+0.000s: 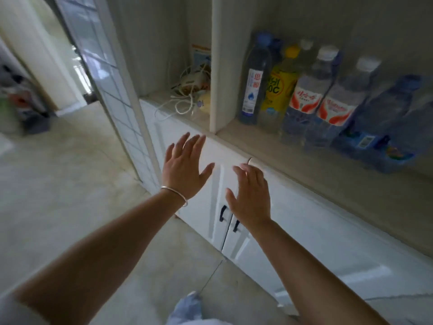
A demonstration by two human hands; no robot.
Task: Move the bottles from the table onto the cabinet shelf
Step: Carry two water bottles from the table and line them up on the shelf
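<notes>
Left of the divider (219,66): a cubby with tangled white cord (185,99) and a small pale thing, blurred. Below and left of the divider's foot, left hand (185,167) raised before the white doors (201,207), fingers straight and spread, holding nothing; bangle (174,192) at the wrist. Just right of it, right hand (251,195), fingers straight and slightly apart, likewise holding nothing, over the black handles (225,213). Right of the divider, on the shelf (293,165): bottles standing in a row, touching — tall blue bottle (254,85) nearest the divider, yellow bottle (280,87), two clear bottles (304,97) with red labels, then a blue pack (384,127), blurred.
</notes>
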